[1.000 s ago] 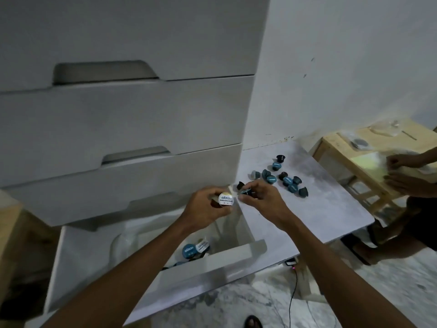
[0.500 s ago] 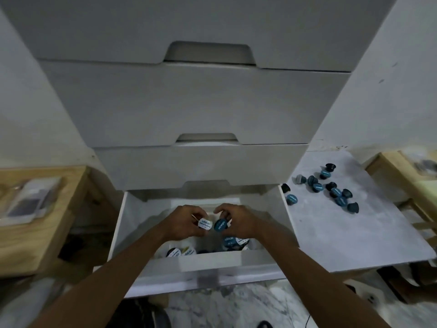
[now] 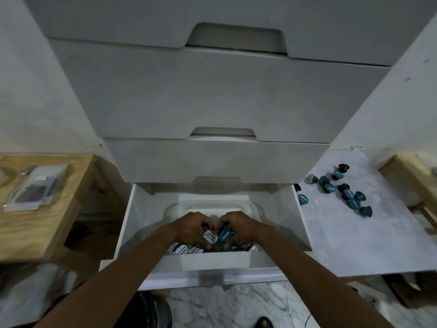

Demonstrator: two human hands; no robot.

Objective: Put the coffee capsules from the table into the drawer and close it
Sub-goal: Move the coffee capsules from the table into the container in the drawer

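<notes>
**A:** How far along are we?

**B:** Partway, I'd say. My left hand grips a white-lidded capsule and my right hand a blue capsule, both over the clear tub in the open drawer, where several capsules already lie.

**A:** What's left?

**B:** About a dozen capsules on the tabletop at right, then shutting the drawer. Nothing blocks that reach; the wooden stool at left stands clear.

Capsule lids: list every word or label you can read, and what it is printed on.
Blue capsule in the right hand: white brand word, too blurred to read.
White capsule in the left hand: dark print, too small to read.
Capsules on the table: white marks, unreadable.
Nothing else bears text.
</notes>
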